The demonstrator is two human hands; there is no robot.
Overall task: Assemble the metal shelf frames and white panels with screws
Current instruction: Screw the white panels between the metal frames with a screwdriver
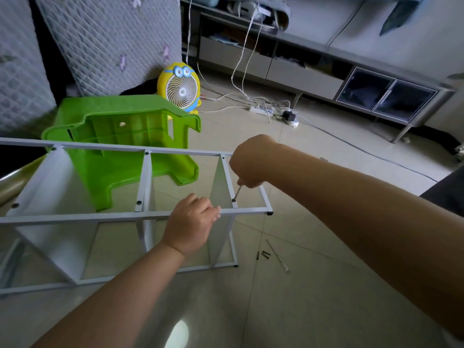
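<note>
Forearms are stretching in from the near edge over the glossy tiled floor. Nearest, the left hand is curling its fingers round the near rail of the upper frame, steadying it. Just right of it a few dark screws and a thin metal rod are lying loose on the floor.

Farther in, the right hand is gripping a screwdriver. Its handle is hiding in the fist, and its slim shaft is pressing on a black screw at the near end of the rightmost crossbar.

The shelf is lying on its side on the floor at left. Three smooth white panels are standing between the upper frame and the lower frame, both of square, white-painted metal tube with black end caps. Black screw heads are already showing at the other crossbar ends on top, so this face is looking nearly done. The lower face cannot be judged, and the spare screws are suggesting more fastening ahead.

Beyond, a ribbed green plastic stool is lying tipped over, with a round yellow fan, white cables and a long grey cabinet standing behind.
</note>
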